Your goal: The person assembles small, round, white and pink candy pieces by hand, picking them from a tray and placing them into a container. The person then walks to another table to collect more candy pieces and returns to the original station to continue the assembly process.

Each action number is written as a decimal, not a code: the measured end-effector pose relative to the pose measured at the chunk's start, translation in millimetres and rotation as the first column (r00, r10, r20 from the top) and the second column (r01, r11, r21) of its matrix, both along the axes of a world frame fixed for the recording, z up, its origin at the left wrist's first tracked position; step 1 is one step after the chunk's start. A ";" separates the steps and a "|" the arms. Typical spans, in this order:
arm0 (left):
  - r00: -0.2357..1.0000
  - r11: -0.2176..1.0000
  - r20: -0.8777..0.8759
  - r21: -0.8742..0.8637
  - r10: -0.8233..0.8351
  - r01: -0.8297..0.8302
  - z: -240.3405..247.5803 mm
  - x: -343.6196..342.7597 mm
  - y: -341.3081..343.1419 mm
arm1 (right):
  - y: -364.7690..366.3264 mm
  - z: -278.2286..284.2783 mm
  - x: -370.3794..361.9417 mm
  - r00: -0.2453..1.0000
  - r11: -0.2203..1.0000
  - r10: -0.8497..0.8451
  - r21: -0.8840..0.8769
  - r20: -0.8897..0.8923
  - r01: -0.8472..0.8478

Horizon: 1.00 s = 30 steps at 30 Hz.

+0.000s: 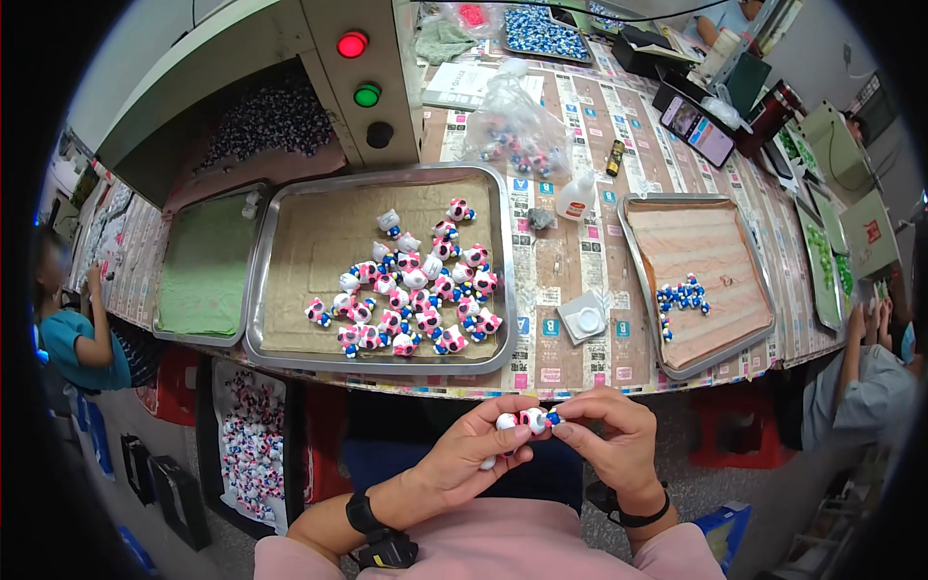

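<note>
Close to my body, below the table edge, my left hand (476, 447) is closed round a small white-and-pink figurine head (532, 419). One more white head (488, 463) shows under its fingers. My right hand (613, 437) pinches a small blue figurine body (553, 418) against that head, so the two touch. Whether they are joined cannot be made out. On the table a metal tray (377, 365) holds many figurines with white-and-pink heads and blue bodies. A smaller tray (720, 360) to the right carries several loose blue bodies.
A white glue bottle (576, 196), a small white dish (584, 317) and a dark lump (541, 218) sit between the trays. Behind stand a plastic bag (517, 121) and a phone (698, 129). A machine (372, 58) rises back left. Co-workers sit at both sides.
</note>
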<state>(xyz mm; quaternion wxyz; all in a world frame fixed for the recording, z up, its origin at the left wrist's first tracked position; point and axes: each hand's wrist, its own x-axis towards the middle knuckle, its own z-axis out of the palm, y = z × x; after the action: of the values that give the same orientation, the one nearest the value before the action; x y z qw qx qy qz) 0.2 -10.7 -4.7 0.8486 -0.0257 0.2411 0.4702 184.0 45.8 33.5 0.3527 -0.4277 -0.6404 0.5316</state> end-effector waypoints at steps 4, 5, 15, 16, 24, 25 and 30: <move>1.000 1.000 -0.030 -0.019 0.003 -0.004 -3.2 1.1 -3.0 | -1.9 0.6 -3.4 1.000 1.000 0.002 0.000 0.007 -0.002; 0.999 1.000 -0.034 -0.023 0.003 -0.004 -3.6 0.9 -3.0 | -2.1 0.1 -3.0 1.000 1.000 0.018 0.020 0.024 -0.019; 0.997 1.000 -0.082 -0.012 -0.005 0.004 -3.8 4.1 -2.4 | -5.1 -8.3 -2.0 0.999 0.986 0.013 0.168 0.045 -0.021; 0.996 1.000 -0.086 -0.014 -0.015 0.014 -4.1 4.3 -2.4 | -5.0 -9.0 -1.8 0.999 0.984 0.012 0.176 0.037 -0.018; 0.964 0.997 -0.257 0.028 -0.063 0.072 16.9 -17.5 -1.4 | -6.9 -6.6 -14.9 0.998 0.940 0.064 0.335 0.027 -0.069; 0.950 0.995 -0.304 0.038 -0.074 0.090 23.9 -24.0 0.5 | -6.7 -5.3 -18.3 0.997 0.933 0.082 0.350 0.006 -0.079; 0.528 0.978 -0.828 0.206 0.188 -0.025 51.4 -88.1 14.2 | -5.0 -3.8 -3.9 0.998 0.955 -0.024 0.296 0.050 0.008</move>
<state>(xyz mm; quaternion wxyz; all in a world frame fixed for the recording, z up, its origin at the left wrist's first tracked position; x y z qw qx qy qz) -87.9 3.5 46.7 0.5953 0.2611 0.5776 0.4939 180.1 40.9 29.6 0.4000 -0.3893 -0.7184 0.4152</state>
